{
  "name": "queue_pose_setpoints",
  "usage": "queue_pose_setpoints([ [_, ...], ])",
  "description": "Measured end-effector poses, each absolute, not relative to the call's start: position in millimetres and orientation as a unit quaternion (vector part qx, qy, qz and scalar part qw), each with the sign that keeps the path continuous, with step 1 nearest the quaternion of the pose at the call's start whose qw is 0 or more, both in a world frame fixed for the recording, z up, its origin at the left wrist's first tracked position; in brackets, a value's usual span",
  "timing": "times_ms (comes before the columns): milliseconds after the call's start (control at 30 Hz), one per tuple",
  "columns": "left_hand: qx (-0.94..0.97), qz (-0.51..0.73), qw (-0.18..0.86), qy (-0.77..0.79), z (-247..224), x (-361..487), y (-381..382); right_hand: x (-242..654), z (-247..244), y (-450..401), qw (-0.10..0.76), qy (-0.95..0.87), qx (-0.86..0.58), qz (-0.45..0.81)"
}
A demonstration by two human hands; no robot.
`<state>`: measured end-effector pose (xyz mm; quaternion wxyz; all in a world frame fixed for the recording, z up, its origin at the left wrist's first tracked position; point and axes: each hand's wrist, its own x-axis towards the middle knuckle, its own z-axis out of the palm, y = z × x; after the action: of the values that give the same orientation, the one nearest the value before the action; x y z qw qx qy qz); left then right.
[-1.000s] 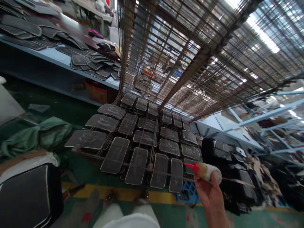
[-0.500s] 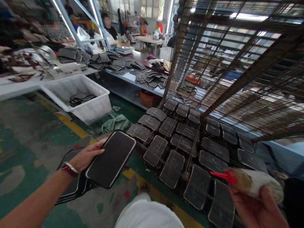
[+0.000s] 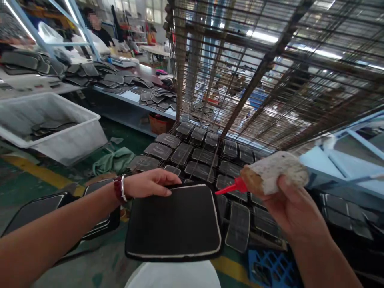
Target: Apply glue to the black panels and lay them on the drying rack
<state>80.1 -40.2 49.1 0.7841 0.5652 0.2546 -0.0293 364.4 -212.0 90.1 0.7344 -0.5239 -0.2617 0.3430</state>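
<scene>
My left hand [image 3: 153,182] grips the far edge of a black rounded rectangular panel [image 3: 175,224], thumb on top. A pale line runs along the panel's border, and the panel is held up nearly flat in front of me. My right hand [image 3: 289,204] is wrapped round a whitish, stained squeeze bottle [image 3: 274,174] with a red nozzle. The nozzle tip points left, close to the panel's right edge; whether it touches cannot be made out. Similar black panels [image 3: 102,224] lie in stacks at the left, partly behind my left forearm.
A rusty wire rack [image 3: 240,72] stands tilted up on the right, with rows of panels [image 3: 199,170] on its lower grid. A white bin [image 3: 72,140] holds some panels. More panels lie on the bench [image 3: 102,90]. A blue crate [image 3: 270,266] sits low right. A person [image 3: 102,32] is at the back.
My left hand has brought the panel right and turned it flatter. My right hand has moved the bottle up and left, nozzle now close to the panel. The view has swung to the right.
</scene>
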Motion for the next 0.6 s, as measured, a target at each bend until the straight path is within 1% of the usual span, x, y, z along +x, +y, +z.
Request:
queue_pose_setpoints([
  [233,0.562,-0.088,0.780,0.261,66.1,125.2,-58.4,390.4,88.1,-237.2,0.750,-0.278,-0.496,0.338],
  [400,0.566,-0.120,0.780,0.241,64.3,135.9,-60.9,401.1,80.9,-247.5,0.739,-0.288,-0.512,0.328],
  [600,0.583,-0.123,0.777,0.203,59.7,140.7,-58.6,407.1,75.7,-252.7,0.735,-0.287,-0.513,0.337],
])
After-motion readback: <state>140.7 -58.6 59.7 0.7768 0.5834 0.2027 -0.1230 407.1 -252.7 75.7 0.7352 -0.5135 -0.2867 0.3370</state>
